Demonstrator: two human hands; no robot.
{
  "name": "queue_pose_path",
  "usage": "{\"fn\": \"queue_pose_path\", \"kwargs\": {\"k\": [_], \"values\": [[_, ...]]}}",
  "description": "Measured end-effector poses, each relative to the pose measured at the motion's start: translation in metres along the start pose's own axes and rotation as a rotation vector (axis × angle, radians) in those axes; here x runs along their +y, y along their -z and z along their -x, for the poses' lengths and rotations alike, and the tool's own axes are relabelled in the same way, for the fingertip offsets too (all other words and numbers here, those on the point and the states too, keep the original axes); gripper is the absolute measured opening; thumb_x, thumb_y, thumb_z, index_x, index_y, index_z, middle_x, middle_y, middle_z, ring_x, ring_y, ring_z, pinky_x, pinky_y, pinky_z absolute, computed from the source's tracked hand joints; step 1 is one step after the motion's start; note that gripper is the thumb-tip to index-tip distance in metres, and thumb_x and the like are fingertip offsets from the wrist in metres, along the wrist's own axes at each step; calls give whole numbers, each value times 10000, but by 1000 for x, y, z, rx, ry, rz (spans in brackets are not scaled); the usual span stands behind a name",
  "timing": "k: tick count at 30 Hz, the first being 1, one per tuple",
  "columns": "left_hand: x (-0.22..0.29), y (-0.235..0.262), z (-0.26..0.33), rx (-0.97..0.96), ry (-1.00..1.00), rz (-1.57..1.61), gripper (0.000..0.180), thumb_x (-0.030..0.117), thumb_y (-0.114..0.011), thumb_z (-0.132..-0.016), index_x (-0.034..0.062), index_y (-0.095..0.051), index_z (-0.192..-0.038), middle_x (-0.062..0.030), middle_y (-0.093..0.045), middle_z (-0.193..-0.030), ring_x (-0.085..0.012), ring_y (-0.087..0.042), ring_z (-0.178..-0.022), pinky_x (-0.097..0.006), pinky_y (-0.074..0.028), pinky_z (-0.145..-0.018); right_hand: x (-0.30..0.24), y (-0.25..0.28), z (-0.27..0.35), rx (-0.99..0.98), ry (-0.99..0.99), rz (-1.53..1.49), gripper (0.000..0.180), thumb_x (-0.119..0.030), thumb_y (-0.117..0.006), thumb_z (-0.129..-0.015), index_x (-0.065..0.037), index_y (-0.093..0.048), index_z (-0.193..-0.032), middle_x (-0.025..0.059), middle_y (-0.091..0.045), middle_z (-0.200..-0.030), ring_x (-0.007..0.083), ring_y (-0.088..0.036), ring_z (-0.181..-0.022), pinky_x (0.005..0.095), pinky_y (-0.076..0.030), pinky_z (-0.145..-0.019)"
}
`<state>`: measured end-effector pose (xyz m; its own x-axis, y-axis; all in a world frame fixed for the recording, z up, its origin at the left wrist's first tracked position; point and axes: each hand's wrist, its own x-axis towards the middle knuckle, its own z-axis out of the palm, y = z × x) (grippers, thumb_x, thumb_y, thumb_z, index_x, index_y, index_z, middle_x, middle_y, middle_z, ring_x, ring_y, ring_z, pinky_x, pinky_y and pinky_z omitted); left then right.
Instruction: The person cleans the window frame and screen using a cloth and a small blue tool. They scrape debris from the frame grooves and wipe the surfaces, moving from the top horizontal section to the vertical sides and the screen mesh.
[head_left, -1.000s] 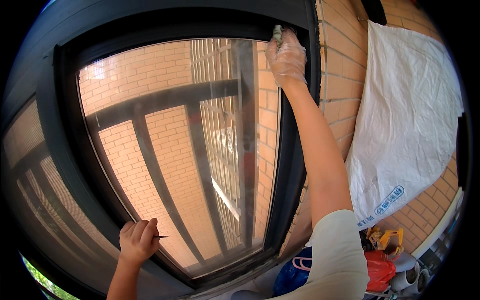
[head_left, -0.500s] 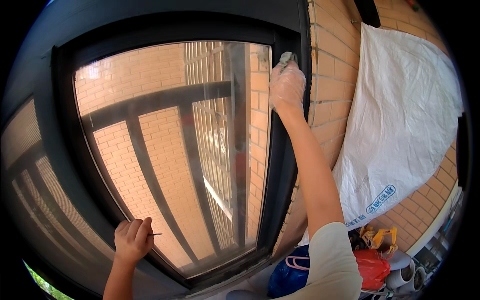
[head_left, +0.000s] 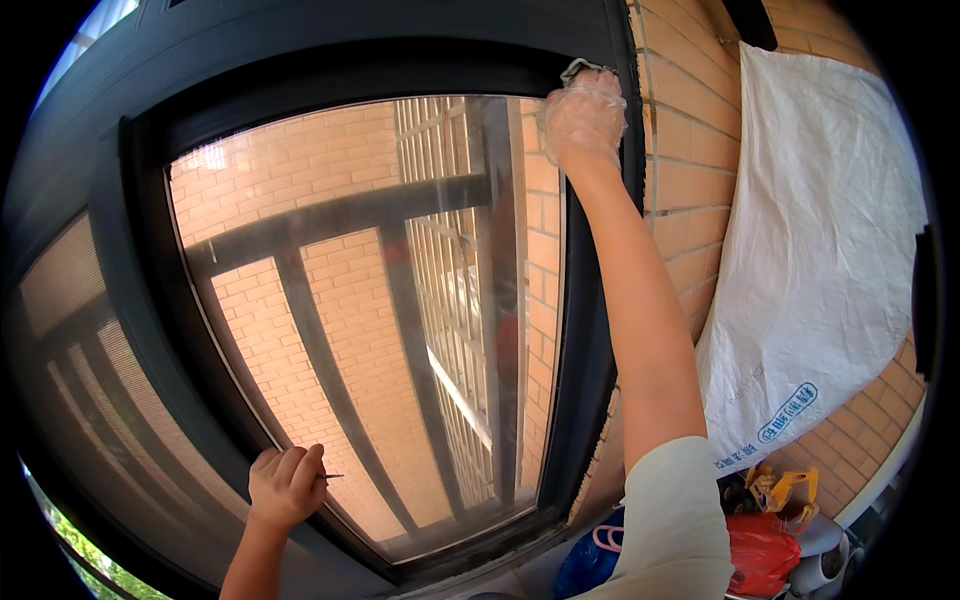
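My right hand (head_left: 586, 112), in a clear plastic glove, is closed on a crumpled grey-green cloth (head_left: 584, 68) and presses it to the top right corner of the dark window frame (head_left: 585, 300). Most of the cloth is hidden by the fingers. At the lower left, my bare left hand (head_left: 284, 488) is closed against the left side of the frame. A thin dark pointed piece (head_left: 330, 476) sticks out from its fingers over the glass pane (head_left: 345, 330); its kind cannot be made out. Brickwork and dark railings show in the glass.
A white woven sack (head_left: 820, 250) hangs on the tan brick wall (head_left: 690, 180) to the right. Below it are a yellow toy digger (head_left: 785, 490), a red plastic bag (head_left: 762, 553) and a blue bag (head_left: 590, 560). A mesh screen panel (head_left: 95, 400) stands at the left.
My right hand has slid the cloth upward along the right side of the frame into the top corner. My left hand keeps its place on the frame. The whole view has shifted slightly.
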<state>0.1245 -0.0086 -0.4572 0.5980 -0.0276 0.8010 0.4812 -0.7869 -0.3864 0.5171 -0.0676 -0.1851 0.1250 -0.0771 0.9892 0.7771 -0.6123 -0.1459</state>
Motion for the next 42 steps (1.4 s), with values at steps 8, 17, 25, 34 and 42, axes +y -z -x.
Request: {"fn": "queue_pose_path", "kwargs": {"k": [8,17,25,34,42], "values": [[0,-1,-2,41,-41,74,284,-29,-623,-601,58,-599,-870,-4,-461,-585,-164,-475,-470,-291,-373,-455,-49,21,-16,-283,12,193,526,-256,-638,-715,102,-569,-1095,231,-540,-1178,338,-481,-1140,384,-313,-1022],[-2,-1,-2,38,-41,32,327,-20,-607,-533,46,-592,-853,-23,-508,-614,-186,-498,-487,-301,-399,-486,-109,16,22,272,389,-24,323,-158,-554,-799,8,-615,-1069,223,-569,-1098,363,-482,-1119,506,-311,-1008],[-4,3,-1,89,-95,176,274,4,-644,-588,72,-603,-850,-6,-531,-612,-158,-535,-487,-277,-436,-471,-13,-4,-12,56,-122,-194,158,-58,-545,-816,30,-632,-915,163,-593,-1002,326,-553,-997,342,-458,-910],[-4,2,-2,62,-126,238,261,-6,-631,-575,77,-605,-821,-5,-538,-607,-157,-537,-486,-274,-433,-454,-145,57,16,109,202,65,333,-171,-508,-809,61,-631,-1015,218,-599,-1102,320,-495,-1132,415,-287,-1056],[-8,8,2,47,-115,222,257,2,-634,-574,78,-608,-818,3,-532,-599,-142,-533,-481,-264,-434,-465,-249,74,49,337,386,-139,335,-185,-567,-797,16,-633,-1056,235,-546,-1194,354,-457,-1186,478,-285,-1056]]}}
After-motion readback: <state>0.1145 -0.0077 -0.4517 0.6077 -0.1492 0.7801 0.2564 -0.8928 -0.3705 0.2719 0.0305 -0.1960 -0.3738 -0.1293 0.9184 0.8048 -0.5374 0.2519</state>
